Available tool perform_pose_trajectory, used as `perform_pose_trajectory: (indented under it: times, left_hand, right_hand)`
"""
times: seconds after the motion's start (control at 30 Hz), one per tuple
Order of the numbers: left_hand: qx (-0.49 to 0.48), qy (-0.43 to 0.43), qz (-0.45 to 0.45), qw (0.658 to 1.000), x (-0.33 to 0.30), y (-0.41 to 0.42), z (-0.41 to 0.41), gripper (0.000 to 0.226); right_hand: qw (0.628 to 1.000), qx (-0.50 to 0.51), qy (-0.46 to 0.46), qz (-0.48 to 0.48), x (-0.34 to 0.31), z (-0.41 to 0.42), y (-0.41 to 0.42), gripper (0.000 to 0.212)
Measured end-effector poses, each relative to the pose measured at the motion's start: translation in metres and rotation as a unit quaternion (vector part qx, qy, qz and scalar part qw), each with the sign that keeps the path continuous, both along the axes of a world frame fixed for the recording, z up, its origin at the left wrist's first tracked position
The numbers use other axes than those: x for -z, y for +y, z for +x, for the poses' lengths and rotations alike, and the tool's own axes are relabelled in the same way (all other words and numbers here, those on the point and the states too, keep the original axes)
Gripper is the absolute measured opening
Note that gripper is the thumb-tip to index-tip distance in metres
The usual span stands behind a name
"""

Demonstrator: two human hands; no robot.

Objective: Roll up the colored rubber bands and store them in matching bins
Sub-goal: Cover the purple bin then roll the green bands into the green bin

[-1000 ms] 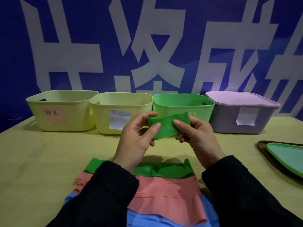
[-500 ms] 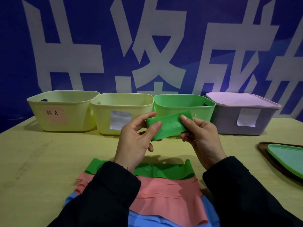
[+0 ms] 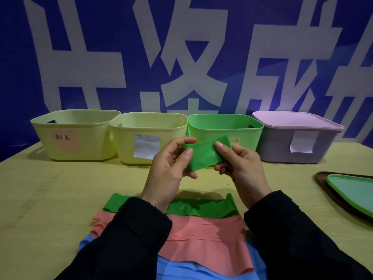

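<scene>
— Green rubber, that strip: the green band [image 3: 203,153] is held up between both hands, in front of the green bin [image 3: 224,126]. Which step do you make it?

— Rolling, I'd judge, and not far in. The left hand [image 3: 168,168] has its thumb and forefinger pinched on the band's left end, where the rubber looks bunched into a small turn. The right hand [image 3: 240,164] pinches the other end, thumb on the near face, fingers curled behind it.

— How does it lie?

— Long axis runs from one thumb to the other, across the view, the right end tilted slightly higher. Its broad face is turned toward the camera.

— And next?

— Probably the left fingers keep turning the rolled end toward the right thumb, while the right hand feeds slack and keeps tension so the roll stays tight. Then it wants dropping into the green bin just beyond the fingertips. More bands, green, pink and blue, lie under the wrists.
</scene>
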State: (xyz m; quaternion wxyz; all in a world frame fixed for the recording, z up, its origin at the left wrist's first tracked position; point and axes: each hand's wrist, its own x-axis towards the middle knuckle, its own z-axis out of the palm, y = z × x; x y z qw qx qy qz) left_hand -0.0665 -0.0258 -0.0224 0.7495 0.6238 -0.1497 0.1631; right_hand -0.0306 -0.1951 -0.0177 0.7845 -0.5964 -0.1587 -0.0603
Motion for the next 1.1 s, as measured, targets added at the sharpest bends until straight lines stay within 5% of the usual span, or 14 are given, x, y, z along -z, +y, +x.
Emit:
perform_pose_trajectory:
  times: [0.53,0.83,1.1]
  left_hand:
    - [-0.088,-0.005,0.016,0.996,-0.003,0.001,0.000,0.032]
    - [-0.023,-0.005,-0.026,0.999,-0.003,0.001,-0.001,0.037]
    - [0.032,0.045,-0.048,0.997,0.002,-0.003,0.000,0.017]
  right_hand:
    - [1.000,0.025,-0.009,-0.002,-0.002,0.003,-0.005,0.011]
    - [1.000,-0.009,0.019,-0.003,0.000,0.005,-0.006,0.017]
    - [0.998,-0.033,0.005,-0.056,0.005,0.001,0.003,0.023]
